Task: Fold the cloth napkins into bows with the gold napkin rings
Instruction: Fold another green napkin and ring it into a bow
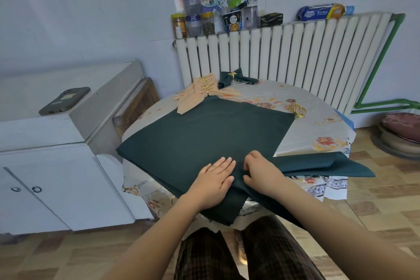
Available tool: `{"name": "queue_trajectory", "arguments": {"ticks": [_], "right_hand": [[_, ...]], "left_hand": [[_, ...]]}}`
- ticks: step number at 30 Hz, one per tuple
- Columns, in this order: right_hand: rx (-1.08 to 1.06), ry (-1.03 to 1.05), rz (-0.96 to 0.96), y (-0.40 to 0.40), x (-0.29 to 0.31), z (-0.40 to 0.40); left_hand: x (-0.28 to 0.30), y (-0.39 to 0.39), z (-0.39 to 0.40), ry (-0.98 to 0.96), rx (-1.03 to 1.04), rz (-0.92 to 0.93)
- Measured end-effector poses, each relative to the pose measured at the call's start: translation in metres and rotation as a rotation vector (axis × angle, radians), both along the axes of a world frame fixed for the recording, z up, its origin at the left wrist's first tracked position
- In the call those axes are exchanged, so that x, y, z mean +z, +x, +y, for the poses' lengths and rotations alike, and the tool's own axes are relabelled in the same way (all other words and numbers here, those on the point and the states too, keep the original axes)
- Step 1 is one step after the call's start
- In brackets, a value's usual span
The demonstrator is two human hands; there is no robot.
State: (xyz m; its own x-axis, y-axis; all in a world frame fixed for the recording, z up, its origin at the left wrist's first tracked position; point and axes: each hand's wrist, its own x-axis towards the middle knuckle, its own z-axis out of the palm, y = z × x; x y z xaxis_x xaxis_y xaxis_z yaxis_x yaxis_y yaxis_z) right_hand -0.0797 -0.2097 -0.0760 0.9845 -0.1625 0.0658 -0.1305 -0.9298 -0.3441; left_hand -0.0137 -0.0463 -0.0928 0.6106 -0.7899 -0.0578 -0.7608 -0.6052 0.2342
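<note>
A large dark green napkin lies spread flat on the small table. My left hand presses flat on its near edge, fingers straight. Just to the right, my right hand pinches a folded pleat of the green cloth, whose folded part trails off to the right over the table edge. At the far side lie peach napkin bows with gold rings and one finished green bow. A bunch of loose gold napkin rings sits at the right of the spread napkin.
The table has a floral cover and stands against a white radiator topped with jars and bottles. A white cabinet with a phone on it stands to the left. A cushioned stool is at far right.
</note>
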Motion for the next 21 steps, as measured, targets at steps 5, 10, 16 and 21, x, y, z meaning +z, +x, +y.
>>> {"name": "queue_trajectory", "arguments": {"ticks": [5,10,16,21], "right_hand": [[-0.128,0.001,-0.108,-0.022,-0.021,-0.012],[-0.075,-0.017,-0.055,-0.028,-0.022,-0.015],[-0.229,-0.05,0.072,-0.003,0.007,-0.044],[-0.236,-0.074,0.431,0.017,0.035,-0.057]], "left_hand": [[0.001,0.004,-0.002,0.011,0.014,0.037],[0.004,0.003,-0.003,0.054,0.009,0.037],[0.02,0.007,-0.006,0.16,-0.02,0.079],[0.024,0.008,-0.009,0.181,-0.023,0.093]]}}
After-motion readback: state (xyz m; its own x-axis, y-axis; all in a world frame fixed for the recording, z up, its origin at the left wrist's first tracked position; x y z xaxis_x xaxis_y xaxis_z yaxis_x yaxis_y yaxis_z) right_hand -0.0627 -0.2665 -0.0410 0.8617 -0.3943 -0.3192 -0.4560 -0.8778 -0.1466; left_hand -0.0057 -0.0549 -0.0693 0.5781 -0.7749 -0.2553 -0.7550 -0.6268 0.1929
